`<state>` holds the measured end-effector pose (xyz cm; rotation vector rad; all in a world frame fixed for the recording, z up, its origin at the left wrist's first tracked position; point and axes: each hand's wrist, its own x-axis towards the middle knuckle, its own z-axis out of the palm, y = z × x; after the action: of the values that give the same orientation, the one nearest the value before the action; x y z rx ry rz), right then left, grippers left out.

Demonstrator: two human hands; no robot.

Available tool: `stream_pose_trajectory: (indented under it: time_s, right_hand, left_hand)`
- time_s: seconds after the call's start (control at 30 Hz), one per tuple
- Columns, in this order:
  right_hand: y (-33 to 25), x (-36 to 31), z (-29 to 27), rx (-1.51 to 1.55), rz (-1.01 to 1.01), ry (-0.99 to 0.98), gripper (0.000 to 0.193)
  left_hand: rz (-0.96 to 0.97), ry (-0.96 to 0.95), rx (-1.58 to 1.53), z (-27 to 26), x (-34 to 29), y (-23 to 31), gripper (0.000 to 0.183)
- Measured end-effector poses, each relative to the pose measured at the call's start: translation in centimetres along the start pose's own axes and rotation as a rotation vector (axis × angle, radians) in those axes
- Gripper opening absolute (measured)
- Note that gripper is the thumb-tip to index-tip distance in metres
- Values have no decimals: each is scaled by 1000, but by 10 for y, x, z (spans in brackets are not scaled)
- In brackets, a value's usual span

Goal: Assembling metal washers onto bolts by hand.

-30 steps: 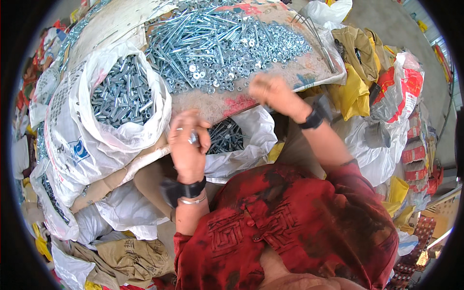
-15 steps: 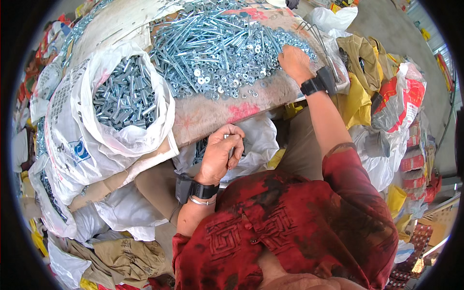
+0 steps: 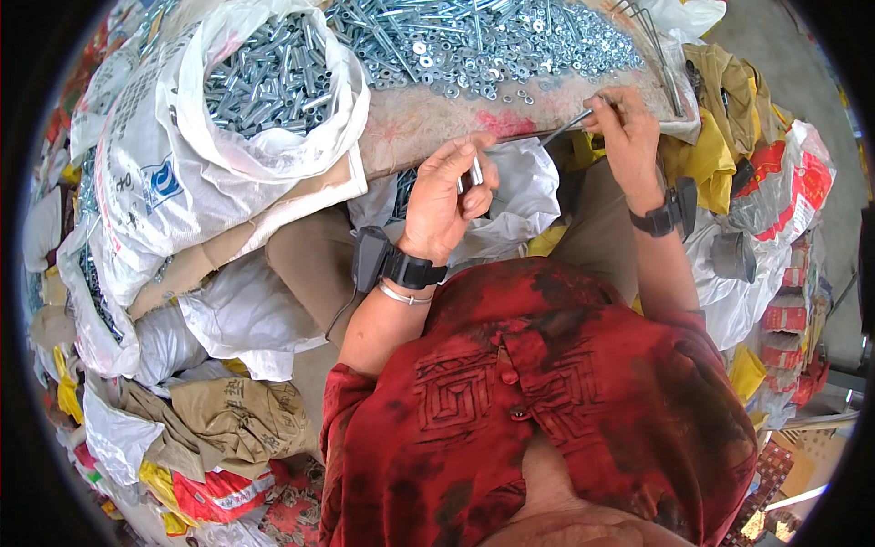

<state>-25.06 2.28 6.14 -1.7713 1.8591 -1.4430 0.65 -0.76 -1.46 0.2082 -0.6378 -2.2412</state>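
silvery metal showed in both hands: the left hand [image 3: 439, 193] was curled around a short metal tube [image 3: 476, 170], thumb and bent fingers closed on it, while the right hand [image 3: 627, 137] pinched a thin rod [image 3: 567, 126] near its upper end. the rod slanted down toward the left hand, its free end well apart from the tube, near the front edge of the board [image 3: 415, 128]. both hands were in front of that edge, with the open white bag [image 3: 527, 178] underneath.

the likeliest trouble, as i judged it, was a dropped rod: the pinch took only one end, so a knock against the board could have twisted it loose, and it might have fallen into the bag. the tube could have slid out too if the curled fingers had slackened. a careless sleeve or wrist might have swept washers off the board, as some lay not far from its edge.

by count, there were two hands, one rod in the right, and at least one tube in the left; whether a second piece was hidden in the palm, i could not tell. two black wristbands [image 3: 415, 270] and one bangle [image 3: 406, 296] showed. one big white sack [image 3: 123, 196] held tubes too many to count, as were the washers [image 3: 547, 46] and bolts [image 3: 387, 32] heaped beside it.
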Motion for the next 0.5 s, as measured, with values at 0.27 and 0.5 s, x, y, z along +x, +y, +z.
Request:
stream_pose_trajectory:
  time_s: [0.27,0.5]
  right_hand:
    - [-62,-24,3,588,-60,79,16]
    - [-62,-21,16,670,-18,56,19]
  left_hand:
    - [64,108,-79,6,-6,5,33]
    - [56,71,-70,5,-8,4,34]
